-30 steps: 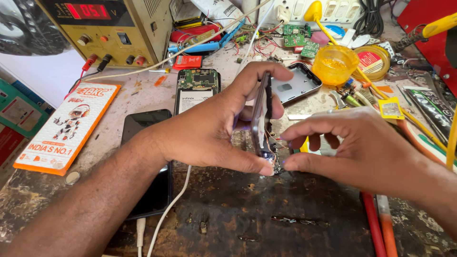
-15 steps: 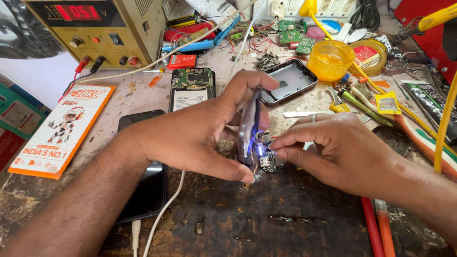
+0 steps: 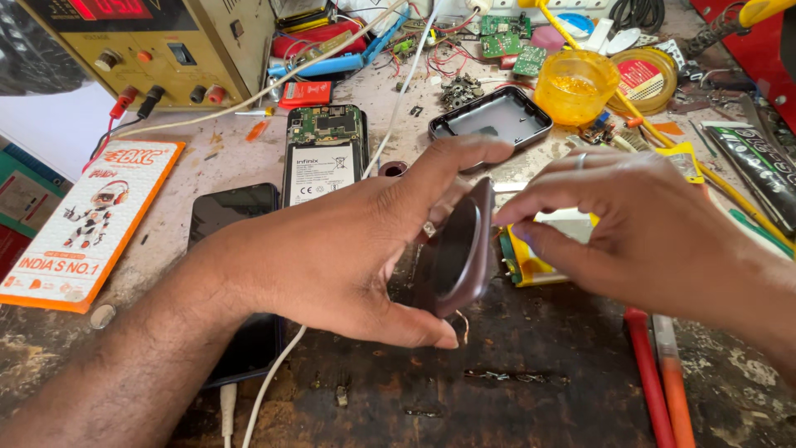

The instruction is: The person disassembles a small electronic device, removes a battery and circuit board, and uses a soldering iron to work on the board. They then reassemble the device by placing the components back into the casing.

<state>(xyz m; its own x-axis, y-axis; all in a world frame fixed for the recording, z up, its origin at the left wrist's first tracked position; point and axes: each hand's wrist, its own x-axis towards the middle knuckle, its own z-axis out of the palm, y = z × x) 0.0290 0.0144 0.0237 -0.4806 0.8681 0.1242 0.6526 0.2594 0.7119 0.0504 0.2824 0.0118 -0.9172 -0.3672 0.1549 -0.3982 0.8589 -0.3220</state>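
My left hand (image 3: 332,249) grips a small rounded brown casing (image 3: 460,249) on edge, thumb under it and forefinger over its top. My right hand (image 3: 638,228), a ring on one finger, pinches the casing's upper right rim. Behind the casing a yellow-wrapped part with a white block (image 3: 543,249) shows between my hands, thin wires hanging below. Both hands hover over the dark worn patch of the workbench (image 3: 497,398).
An opened phone with exposed battery (image 3: 322,158) and a dark phone (image 3: 228,216) lie left. A yellow power supply (image 3: 157,41), an orange box (image 3: 79,224), a dark tray (image 3: 489,120), a yellow cup (image 3: 575,87), circuit boards, cables and red-handled tools (image 3: 663,382) crowd the bench.
The casing has turned from nearly edge-on to showing its rounded face. My right hand shifted up from the lower edge to the upper rim. The view moved closer.
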